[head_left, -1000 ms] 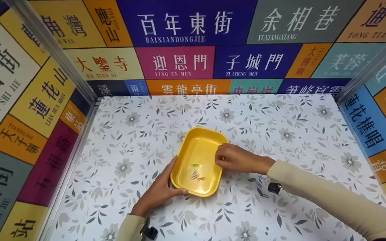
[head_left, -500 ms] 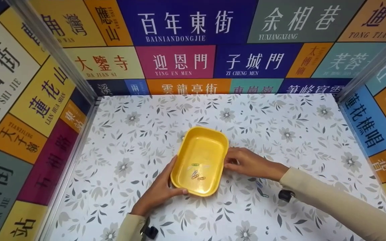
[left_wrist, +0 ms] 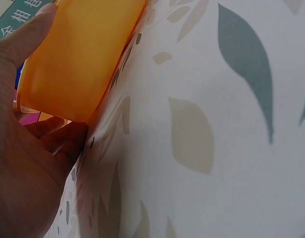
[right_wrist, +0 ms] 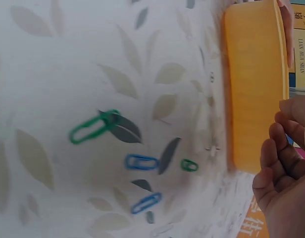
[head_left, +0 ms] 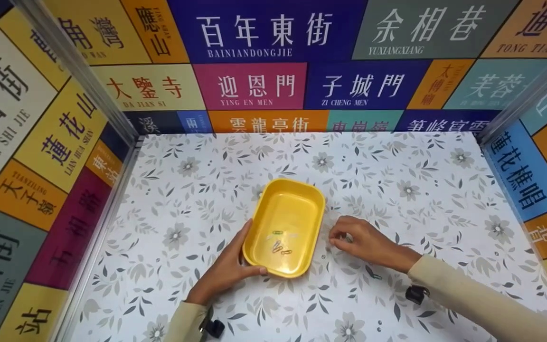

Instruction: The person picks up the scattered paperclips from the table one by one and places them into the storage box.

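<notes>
- Right hand has been drawn back off the yellow tray rim since a second ago; now seen on the floral table cover just right of the tray, not touching it.
- Tray barely shifted between frames; left hand unchanged at its near-left corner.
- Left hand is clamped on the tray: thumb hooked over the near rim, fingers laid along the left wall. Confirmed in left wrist view, tray wall pressed against palm.
- Right hand fingers are curled, tips together at the table surface; whether anything is pinched cannot be told. In right wrist view the fingers are seen bent, nothing visible between them.
- A few paper clips are seen lying inside the tray, near its front half.
- Loose clips on the table beside the tray in right wrist view: large green clip, blue clip, second blue clip, small green clip.
- Tray sits flat, mid-table.
</notes>
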A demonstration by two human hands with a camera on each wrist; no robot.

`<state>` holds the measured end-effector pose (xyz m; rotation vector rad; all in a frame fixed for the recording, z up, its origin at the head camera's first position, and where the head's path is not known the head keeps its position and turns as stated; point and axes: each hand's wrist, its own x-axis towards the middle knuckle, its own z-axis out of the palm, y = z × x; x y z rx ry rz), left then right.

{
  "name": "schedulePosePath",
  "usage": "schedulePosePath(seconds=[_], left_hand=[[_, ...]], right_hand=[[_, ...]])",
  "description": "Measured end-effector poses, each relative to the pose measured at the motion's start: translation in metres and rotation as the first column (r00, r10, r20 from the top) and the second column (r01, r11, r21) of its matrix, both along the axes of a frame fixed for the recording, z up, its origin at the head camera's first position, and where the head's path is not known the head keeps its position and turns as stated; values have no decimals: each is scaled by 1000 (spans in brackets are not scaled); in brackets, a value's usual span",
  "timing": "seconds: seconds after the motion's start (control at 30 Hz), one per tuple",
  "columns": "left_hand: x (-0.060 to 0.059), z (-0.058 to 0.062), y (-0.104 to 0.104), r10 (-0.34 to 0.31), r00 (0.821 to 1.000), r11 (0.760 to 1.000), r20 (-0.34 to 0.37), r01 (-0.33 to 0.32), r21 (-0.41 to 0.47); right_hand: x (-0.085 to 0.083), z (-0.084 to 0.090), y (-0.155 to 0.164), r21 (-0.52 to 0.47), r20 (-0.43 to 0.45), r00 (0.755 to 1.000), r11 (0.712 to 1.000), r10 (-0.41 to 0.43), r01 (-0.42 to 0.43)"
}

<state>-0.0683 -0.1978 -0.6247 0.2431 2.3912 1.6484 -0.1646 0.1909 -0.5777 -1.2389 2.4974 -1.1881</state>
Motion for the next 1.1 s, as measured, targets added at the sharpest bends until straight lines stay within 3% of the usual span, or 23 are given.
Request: schedulePosePath(seconds=[0.2, 0.47, 0.73, 1.1], left_hand=[[0, 1, 0, -5, 1000, 1000, -8, 4, -8], [0, 0, 0, -3, 1000, 1000, -10, 3, -11], [1, -1, 0, -2, 1000, 1000, -11, 2, -9], [-1, -2, 0, -1, 1000, 1000, -6, 1, 22]], right_hand=[[9, -20, 9, -34, -105, 993, 998, -56, 53], [15, -31, 22, -24, -137, 987, 996, -88, 86], [17, -40, 34, -32, -251, 957, 989, -145, 141], [20, -52, 45, -30, -368, 920, 991, -132, 130]])
